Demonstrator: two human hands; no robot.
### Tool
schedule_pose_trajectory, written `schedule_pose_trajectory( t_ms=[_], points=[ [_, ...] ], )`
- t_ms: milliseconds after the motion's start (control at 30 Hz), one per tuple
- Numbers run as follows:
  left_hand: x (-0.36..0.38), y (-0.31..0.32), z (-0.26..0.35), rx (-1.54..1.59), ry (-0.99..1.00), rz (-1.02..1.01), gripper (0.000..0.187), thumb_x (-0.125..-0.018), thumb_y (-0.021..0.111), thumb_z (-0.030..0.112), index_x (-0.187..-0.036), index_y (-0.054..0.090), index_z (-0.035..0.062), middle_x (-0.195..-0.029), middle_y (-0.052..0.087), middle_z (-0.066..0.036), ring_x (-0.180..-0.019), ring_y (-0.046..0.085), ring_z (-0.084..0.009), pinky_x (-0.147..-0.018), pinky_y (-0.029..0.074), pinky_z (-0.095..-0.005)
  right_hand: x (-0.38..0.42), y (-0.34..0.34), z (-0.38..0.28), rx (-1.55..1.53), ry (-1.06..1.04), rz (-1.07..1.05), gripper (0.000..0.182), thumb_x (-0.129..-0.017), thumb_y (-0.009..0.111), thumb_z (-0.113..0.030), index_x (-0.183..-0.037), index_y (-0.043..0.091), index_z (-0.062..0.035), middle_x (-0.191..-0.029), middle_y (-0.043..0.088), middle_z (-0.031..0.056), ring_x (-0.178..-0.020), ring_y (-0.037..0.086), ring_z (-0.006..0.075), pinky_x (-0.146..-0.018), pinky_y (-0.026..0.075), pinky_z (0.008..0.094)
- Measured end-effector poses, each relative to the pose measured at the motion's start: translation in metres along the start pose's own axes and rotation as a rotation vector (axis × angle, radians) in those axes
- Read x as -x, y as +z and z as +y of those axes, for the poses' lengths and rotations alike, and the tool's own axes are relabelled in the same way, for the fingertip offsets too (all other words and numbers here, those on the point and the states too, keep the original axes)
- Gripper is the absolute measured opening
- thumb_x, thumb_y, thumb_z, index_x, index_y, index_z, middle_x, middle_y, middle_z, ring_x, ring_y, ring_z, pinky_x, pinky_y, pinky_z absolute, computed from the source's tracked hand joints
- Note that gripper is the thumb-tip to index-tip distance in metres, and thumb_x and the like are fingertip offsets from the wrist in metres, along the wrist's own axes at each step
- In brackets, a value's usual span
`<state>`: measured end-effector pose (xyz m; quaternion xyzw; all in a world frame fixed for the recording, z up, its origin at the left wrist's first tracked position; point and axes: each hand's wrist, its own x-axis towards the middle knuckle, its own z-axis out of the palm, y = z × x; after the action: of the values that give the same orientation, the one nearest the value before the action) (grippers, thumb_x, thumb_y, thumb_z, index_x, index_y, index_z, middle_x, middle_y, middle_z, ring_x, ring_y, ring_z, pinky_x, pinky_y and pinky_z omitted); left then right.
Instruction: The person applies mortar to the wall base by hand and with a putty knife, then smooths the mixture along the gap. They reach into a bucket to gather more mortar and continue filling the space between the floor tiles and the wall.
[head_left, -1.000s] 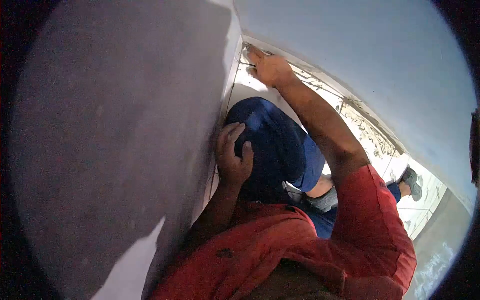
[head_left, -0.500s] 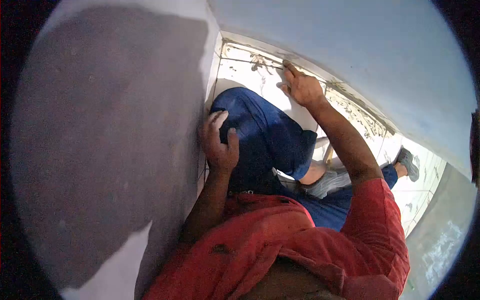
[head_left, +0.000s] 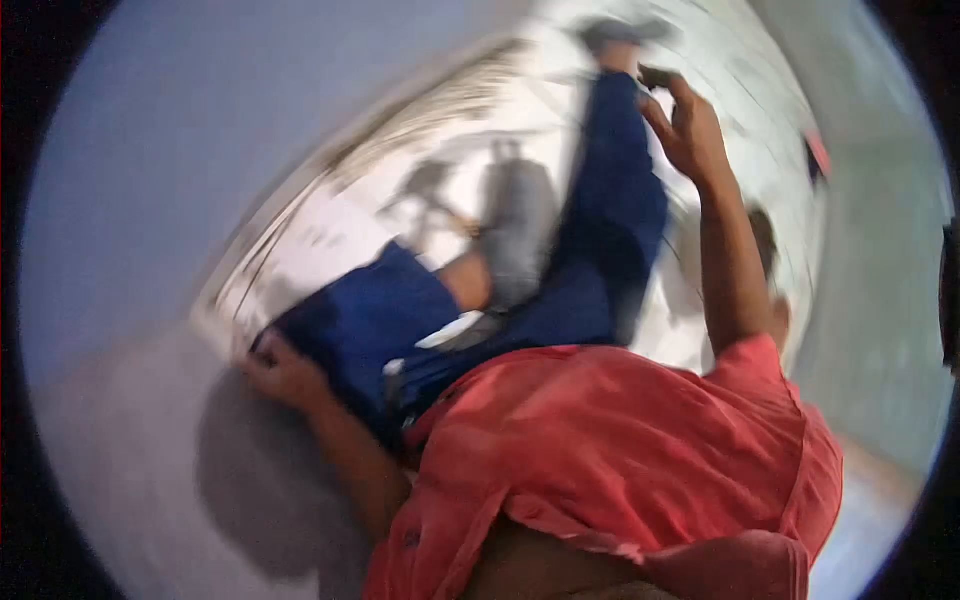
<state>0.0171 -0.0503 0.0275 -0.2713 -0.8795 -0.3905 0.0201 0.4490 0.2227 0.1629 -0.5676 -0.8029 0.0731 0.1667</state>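
My left hand (head_left: 285,370) rests on my bent knee in dark blue trousers (head_left: 360,310), its fingers lying over the knee beside the wall and blurred. My right hand (head_left: 692,130) is raised over the light tiled floor, near my outstretched lower leg. Its thumb and index finger are apart, and the index fingertip looks dark. I see no tool in either hand. Between my bent leg and the skirting lies a blurred thing with a yellowish handle (head_left: 466,226), near my grey shoe (head_left: 515,225).
A bluish wall (head_left: 200,150) runs along the left, with rough mortar-like marks (head_left: 440,100) on the floor at its foot. Another wall (head_left: 880,270) stands at the right. A small red and dark thing (head_left: 817,157) is near it. A brownish thing (head_left: 763,240) shows behind my right forearm.
The view has swung round to the right, blurring the floor. My right hand has left the floor joint by the wall and is now near my outstretched leg. My left hand stays at my knee.
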Motion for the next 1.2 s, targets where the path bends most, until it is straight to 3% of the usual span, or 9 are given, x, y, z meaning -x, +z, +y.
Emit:
schedule_pose_trajectory(
  t_ms=[167,367,500,567,700,800,900,1033,1200],
  points=[
    [-0.013,0.072,0.024,0.146,0.204,-0.507,0.042,-0.091,0.056,0.018,-0.123,0.055,-0.009,-0.123,0.058,-0.024,-0.113,0.055,-0.0349,-0.098,0.042,-0.0403,0.148,-0.151,0.138,0.357,0.313,0.247,0.037,-0.09,0.064,-0.034,-0.112,0.063,-0.0041,-0.103,0.069,0.0193,-0.097,0.065,0.0364,-0.085,0.049,0.041],
    [-0.038,0.132,0.011,0.026,0.407,-0.917,0.04,-0.093,0.055,0.018,-0.127,0.056,-0.0047,-0.125,0.058,-0.021,-0.115,0.054,-0.031,-0.101,0.041,-0.0384,0.274,-0.177,0.246,0.179,0.805,-0.265,0.031,-0.086,0.066,-0.018,-0.112,0.064,-0.0008,-0.107,0.069,0.0182,-0.098,0.066,0.0307,-0.086,0.05,0.038],
    [-0.068,0.146,-0.011,-0.158,0.402,-0.99,0.039,-0.094,0.053,0.015,-0.127,0.055,-0.0056,-0.121,0.06,-0.019,-0.112,0.056,-0.0291,-0.099,0.042,-0.0361,0.278,-0.116,0.319,0.145,0.74,-0.729,0.034,-0.083,0.066,-0.019,-0.116,0.066,-0.0074,-0.102,0.069,0.0176,-0.096,0.066,0.031,-0.083,0.051,0.0405],
    [-0.09,0.15,-0.032,-0.194,0.321,-1.006,0.039,-0.094,0.054,0.015,-0.127,0.055,-0.0054,-0.118,0.061,-0.016,-0.109,0.057,-0.0268,-0.096,0.044,-0.0348,0.317,-0.051,0.418,0.153,0.358,-0.725,0.036,-0.082,0.066,-0.021,-0.116,0.066,-0.0095,-0.1,0.069,0.0178,-0.095,0.066,0.0309,-0.082,0.052,0.0412],
    [-0.106,0.146,-0.043,-0.16,0.119,-1.0,0.038,-0.095,0.054,0.014,-0.127,0.054,-0.0052,-0.116,0.06,-0.013,-0.105,0.057,-0.0233,-0.092,0.045,-0.0328,0.262,-0.046,0.361,-0.319,0.857,-1.116,0.039,-0.08,0.065,-0.025,-0.116,0.067,-0.0095,-0.099,0.07,0.0183,-0.093,0.067,0.031,-0.081,0.054,0.0422],
    [-0.093,0.124,-0.013,-0.192,0.162,-0.938,0.036,-0.095,0.053,0.013,-0.126,0.055,-0.0051,-0.116,0.061,-0.014,-0.104,0.057,-0.0227,-0.089,0.045,-0.032,0.267,-0.023,0.347,0.286,0.693,-1.3,0.051,-0.078,0.071,-0.042,-0.12,0.066,-0.0135,-0.113,0.068,0.0128,-0.101,0.064,0.0305,-0.086,0.052,0.0413],
    [-0.089,0.127,0.003,-0.232,0.23,-0.958,0.035,-0.094,0.052,0.012,-0.124,0.056,-0.0056,-0.114,0.061,-0.015,-0.102,0.057,-0.0222,-0.088,0.045,-0.0317,0.255,-0.054,0.328,0.245,0.671,-1.472,0.053,-0.074,0.072,-0.042,-0.119,0.066,-0.0142,-0.111,0.068,0.0123,-0.1,0.065,0.0305,-0.082,0.053,0.0418],
    [-0.122,0.135,-0.01,-0.303,0.205,-1.029,0.033,-0.094,0.052,0.01,-0.121,0.056,-0.0074,-0.111,0.062,-0.015,-0.1,0.058,-0.0226,-0.089,0.045,-0.0328,0.271,-0.092,0.325,0.279,0.883,-1.071,0.041,-0.079,0.066,-0.038,-0.111,0.069,-0.0117,-0.105,0.07,0.0113,-0.097,0.067,0.0299,-0.079,0.055,0.0411],
    [-0.112,0.141,-0.006,-0.233,0.336,-1.038,0.031,-0.094,0.054,0.009,-0.118,0.057,-0.0092,-0.108,0.063,-0.017,-0.096,0.059,-0.024,-0.087,0.047,-0.0343,0.308,-0.069,0.36,0.643,0.503,-0.568,0.025,-0.082,0.063,-0.023,-0.1,0.069,-0.0062,-0.089,0.069,0.0164,-0.087,0.069,0.0329,-0.072,0.056,0.0393]
  ],
)
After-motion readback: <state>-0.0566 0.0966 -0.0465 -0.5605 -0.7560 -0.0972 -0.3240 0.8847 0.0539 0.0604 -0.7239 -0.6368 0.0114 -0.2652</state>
